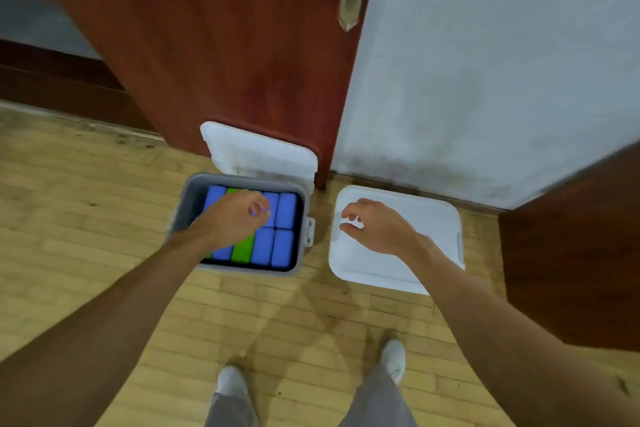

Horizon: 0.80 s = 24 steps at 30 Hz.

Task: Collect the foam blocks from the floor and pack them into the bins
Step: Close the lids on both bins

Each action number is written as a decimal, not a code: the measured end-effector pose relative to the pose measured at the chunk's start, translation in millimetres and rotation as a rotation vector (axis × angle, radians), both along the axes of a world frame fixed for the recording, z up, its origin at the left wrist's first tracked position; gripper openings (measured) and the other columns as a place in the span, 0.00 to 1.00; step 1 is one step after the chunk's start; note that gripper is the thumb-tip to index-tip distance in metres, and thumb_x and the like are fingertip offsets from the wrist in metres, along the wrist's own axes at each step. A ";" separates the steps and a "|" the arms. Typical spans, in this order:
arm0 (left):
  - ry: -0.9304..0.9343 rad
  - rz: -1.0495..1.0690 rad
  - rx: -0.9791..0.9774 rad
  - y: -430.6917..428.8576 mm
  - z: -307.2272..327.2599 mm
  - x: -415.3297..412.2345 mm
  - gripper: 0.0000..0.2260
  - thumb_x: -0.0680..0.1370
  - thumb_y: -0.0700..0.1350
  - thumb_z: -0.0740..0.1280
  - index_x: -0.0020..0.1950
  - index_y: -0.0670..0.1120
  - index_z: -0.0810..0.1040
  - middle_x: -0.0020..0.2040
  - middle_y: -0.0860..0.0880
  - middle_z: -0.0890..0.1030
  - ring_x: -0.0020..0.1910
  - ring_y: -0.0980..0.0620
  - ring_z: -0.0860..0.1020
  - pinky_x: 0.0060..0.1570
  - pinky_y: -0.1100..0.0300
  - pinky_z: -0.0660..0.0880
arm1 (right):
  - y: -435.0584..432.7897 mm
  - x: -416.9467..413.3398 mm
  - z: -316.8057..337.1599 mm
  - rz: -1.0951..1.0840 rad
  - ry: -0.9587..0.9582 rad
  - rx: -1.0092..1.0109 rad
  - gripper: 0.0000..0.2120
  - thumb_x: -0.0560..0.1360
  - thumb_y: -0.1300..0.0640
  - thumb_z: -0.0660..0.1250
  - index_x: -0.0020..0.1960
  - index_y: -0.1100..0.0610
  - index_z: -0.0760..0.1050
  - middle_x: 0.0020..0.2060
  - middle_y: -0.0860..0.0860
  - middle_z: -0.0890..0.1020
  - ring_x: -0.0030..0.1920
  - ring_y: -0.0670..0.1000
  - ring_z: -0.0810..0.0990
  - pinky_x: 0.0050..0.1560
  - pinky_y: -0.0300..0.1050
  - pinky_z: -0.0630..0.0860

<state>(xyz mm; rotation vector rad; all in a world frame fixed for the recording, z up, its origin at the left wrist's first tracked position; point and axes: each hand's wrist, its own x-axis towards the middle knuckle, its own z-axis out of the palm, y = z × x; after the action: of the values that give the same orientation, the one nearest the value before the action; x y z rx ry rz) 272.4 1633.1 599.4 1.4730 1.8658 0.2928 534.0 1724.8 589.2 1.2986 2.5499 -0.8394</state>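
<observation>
My left hand (235,215) is over the open grey bin (180,211) in the centre of the frame. Its fingers (258,206) are curled down onto the blocks. A bit of blue shows between them, but I cannot tell if I pinch a block or only press on it. My right hand (374,229) hangs right of centre, above the closed white lid (415,253) of the second bin. Its fingers are loosely bent and hold nothing.

The blue blocks (280,246) and a green block (242,248) lie flat in close rows inside the bin. I judge the foam to be very light and soft, and it will give under pressure. So I should take a block by its two long sides, gently, because a hard squeeze can deform it or push its neighbours out of line. The open lid (263,156) stands behind the bin, against the brown door (225,45).
</observation>
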 end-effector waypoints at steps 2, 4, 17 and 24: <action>0.002 0.042 0.010 -29.9 16.1 -53.0 0.02 0.78 0.47 0.65 0.49 0.54 0.75 0.45 0.56 0.76 0.49 0.52 0.77 0.53 0.54 0.75 | -23.5 -55.1 12.0 0.015 0.009 -0.018 0.12 0.79 0.51 0.62 0.57 0.56 0.77 0.52 0.51 0.78 0.53 0.52 0.77 0.52 0.47 0.74; -0.005 0.088 0.041 -47.9 32.5 -96.2 0.02 0.77 0.44 0.66 0.47 0.51 0.77 0.43 0.53 0.77 0.46 0.52 0.77 0.53 0.55 0.75 | -38.0 -105.0 23.9 0.041 -0.001 -0.035 0.12 0.79 0.52 0.63 0.59 0.56 0.77 0.54 0.52 0.79 0.54 0.53 0.77 0.54 0.47 0.74; 0.130 -0.052 -0.015 31.5 39.8 -223.8 0.06 0.77 0.48 0.63 0.49 0.51 0.78 0.50 0.51 0.78 0.51 0.49 0.77 0.55 0.50 0.74 | 20.1 -232.0 23.1 0.005 0.010 0.014 0.06 0.78 0.51 0.61 0.43 0.49 0.74 0.40 0.44 0.70 0.46 0.50 0.73 0.44 0.43 0.68; 0.262 -0.135 -0.046 118.6 -5.8 -260.7 0.08 0.78 0.47 0.63 0.55 0.51 0.78 0.55 0.52 0.77 0.55 0.49 0.76 0.58 0.54 0.72 | 96.8 -275.1 -33.4 -0.019 0.003 -0.039 0.10 0.77 0.56 0.58 0.37 0.51 0.70 0.40 0.49 0.74 0.45 0.52 0.76 0.47 0.51 0.76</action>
<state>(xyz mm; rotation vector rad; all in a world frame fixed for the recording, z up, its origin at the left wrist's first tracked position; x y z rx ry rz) 11.7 1751.7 593.6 1.6613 1.9475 -0.0087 258.9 1821.6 555.8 1.3135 2.5145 -0.8908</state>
